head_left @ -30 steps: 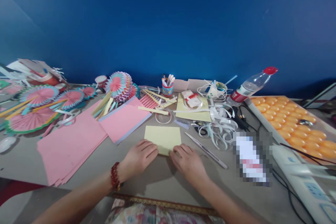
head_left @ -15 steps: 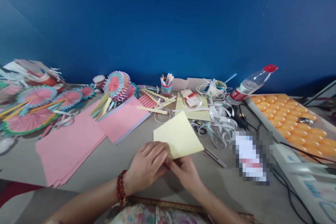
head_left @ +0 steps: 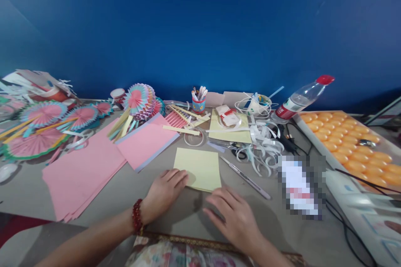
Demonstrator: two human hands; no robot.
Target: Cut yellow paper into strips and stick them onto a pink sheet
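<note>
A folded pale yellow sheet of paper (head_left: pixel 199 167) lies flat on the grey table in front of me. My left hand (head_left: pixel 166 194), with a dark red bead bracelet (head_left: pixel 137 217) at the wrist, rests its outstretched fingers on the paper's lower left corner. Close to the lower right corner is my right hand (head_left: pixel 233 217), fingers spread and nothing held; whether its fingertips touch the paper I cannot tell. A slim grey craft knife (head_left: pixel 246 178) lies right of the paper.
Pink sheets (head_left: pixel 84 171) and folded paper fans (head_left: pixel 83 117) cover the left side. Curled white strips (head_left: pixel 265 146), a tilted plastic bottle (head_left: pixel 297 100) and a pen cup (head_left: pixel 199 103) stand or lie farther back. An orange bumpy tray (head_left: pixel 341 137) is at right.
The yellow paper, raised and tilted in both hands before, now lies flat on the table. My hands have moved apart, the right one letting go, and more of the craft knife shows.
</note>
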